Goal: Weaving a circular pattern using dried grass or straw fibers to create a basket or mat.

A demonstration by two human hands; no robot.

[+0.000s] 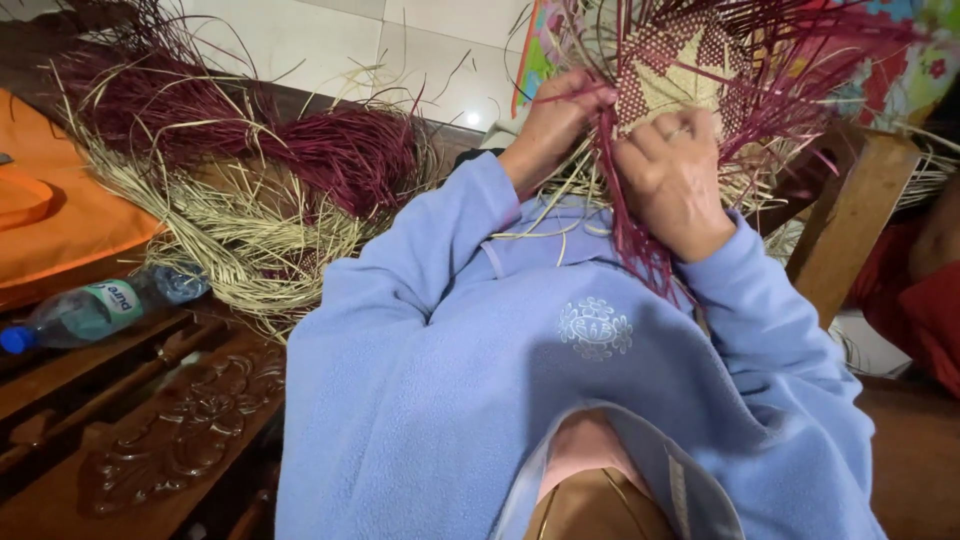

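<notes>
- A clear plastic bottle [95, 310] lies on its side at about eight o'clock in the view, on dark carved wood just below an orange cloth.
- Its cap [12, 340] is blue and points toward nine o'clock, at the frame's left edge.
- A label [118, 298] wraps the bottle's middle, white with a green band and dark print.
- The bottle's far end, toward three o'clock, looks bluish, perhaps from liquid inside; the view is too dim to tell.

maroon-and-straw checkered woven mat [668, 72]
</notes>
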